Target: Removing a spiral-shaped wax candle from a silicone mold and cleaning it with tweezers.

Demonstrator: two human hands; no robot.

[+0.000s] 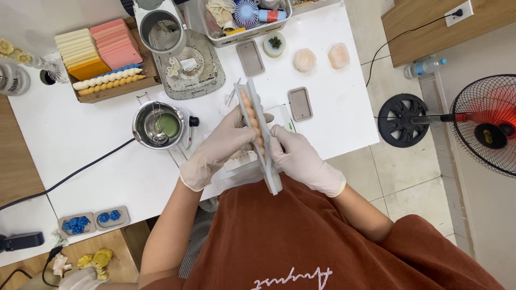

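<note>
Both of my hands wear pale latex gloves and grip a long, translucent silicone mould (256, 107) held lengthwise over the white table (97, 145). A beaded orange candle (258, 130) shows inside the mould's split. My left hand (217, 147) holds the mould's left side, fingers wrapped on it. On the right side my right hand (298, 156) pinches the other half. The mould's near end reaches my rust-coloured apron.
A small steel pot with green wax (159, 125) sits on a hot plate left of my hands. A wooden tray (107, 53) holds wax sheets and beaded candles. Grey moulds (300, 103), round candles (305, 60), a basket (244, 16) lie beyond. A fan (484, 126) stands right.
</note>
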